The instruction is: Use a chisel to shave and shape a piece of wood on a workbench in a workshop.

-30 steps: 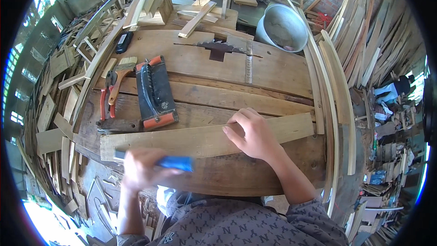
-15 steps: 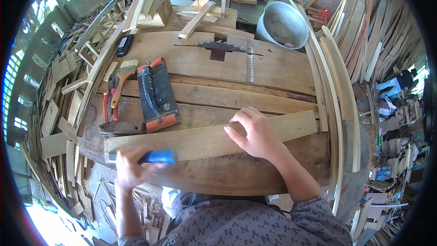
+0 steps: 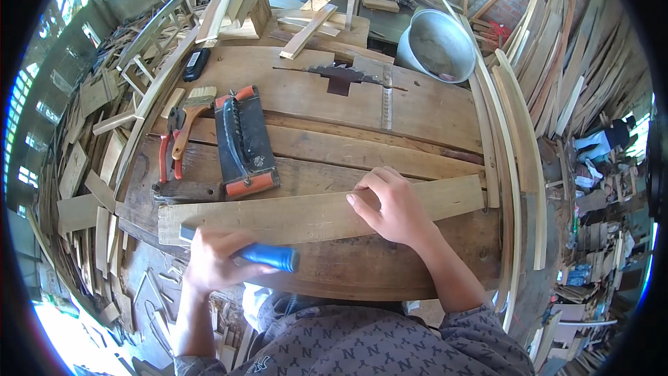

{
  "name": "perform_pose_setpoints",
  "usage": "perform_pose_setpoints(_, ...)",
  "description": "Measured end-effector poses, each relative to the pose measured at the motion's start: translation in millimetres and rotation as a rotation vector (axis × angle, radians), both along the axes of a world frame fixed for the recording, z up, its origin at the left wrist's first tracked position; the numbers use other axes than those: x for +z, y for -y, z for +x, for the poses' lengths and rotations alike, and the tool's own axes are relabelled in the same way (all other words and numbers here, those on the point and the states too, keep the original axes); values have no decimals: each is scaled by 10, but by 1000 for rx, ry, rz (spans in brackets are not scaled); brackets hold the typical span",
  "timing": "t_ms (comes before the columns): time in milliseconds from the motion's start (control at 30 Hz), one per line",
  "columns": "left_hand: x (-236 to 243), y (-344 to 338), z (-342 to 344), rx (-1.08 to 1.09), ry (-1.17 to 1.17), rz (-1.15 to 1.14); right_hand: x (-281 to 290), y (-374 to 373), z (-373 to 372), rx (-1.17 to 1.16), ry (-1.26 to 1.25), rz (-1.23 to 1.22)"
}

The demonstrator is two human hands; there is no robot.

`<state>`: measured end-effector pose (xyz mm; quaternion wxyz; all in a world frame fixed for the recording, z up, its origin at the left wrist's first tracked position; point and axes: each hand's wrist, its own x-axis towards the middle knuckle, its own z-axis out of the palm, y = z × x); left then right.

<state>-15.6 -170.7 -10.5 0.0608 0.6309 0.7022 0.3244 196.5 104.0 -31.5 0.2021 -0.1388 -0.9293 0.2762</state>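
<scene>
A long, pale wooden board (image 3: 306, 220) lies across the near part of the workbench. My left hand (image 3: 217, 259) is closed round a blue-handled tool (image 3: 273, 257) at the board's near left edge. A flat grey end of the tool sticks out on the left; its middle is hidden by my fingers. On the board, right of its middle, my right hand (image 3: 395, 207) rests with bent fingers over the far edge and the thumb on the upper face.
A black sanding block (image 3: 252, 136) with orange ends, a paintbrush (image 3: 185, 129), red-handled pliers (image 3: 165, 157) and a black device (image 3: 195, 65) lie left. A circular saw blade (image 3: 341, 73) pokes through the workbench (image 3: 306, 108). At the back right stands a metal bucket (image 3: 437, 45).
My left hand has moved slightly right and toward me with the blue-handled tool, whose handle now slants more downward to the right. My right hand keeps its place on the board.
</scene>
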Motion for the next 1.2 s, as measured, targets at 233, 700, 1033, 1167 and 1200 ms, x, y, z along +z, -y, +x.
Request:
perform_pose_setpoints(233, -25, 100, -277, 74, 54, -49, 34, 32, -27, -7, -8, 27)
perform_pose_setpoints(700, 0, -28, -336, 148, 52, -52, 17, 8, 14, 0, -44, -16)
perform_pose_setpoints(1033, -35, 52, -462, 212, 180, 2, -30, 7, 13, -4, -47, -17)
perform_pose_setpoints(1167, 0, -6, -286, 51, 145, 54, 12, 7, -1, -8, -22, 1)
perform_pose_setpoints(1200, -57, -5, -282, -50, 75, 76, 20, 15, -7, -10, 1, -8)
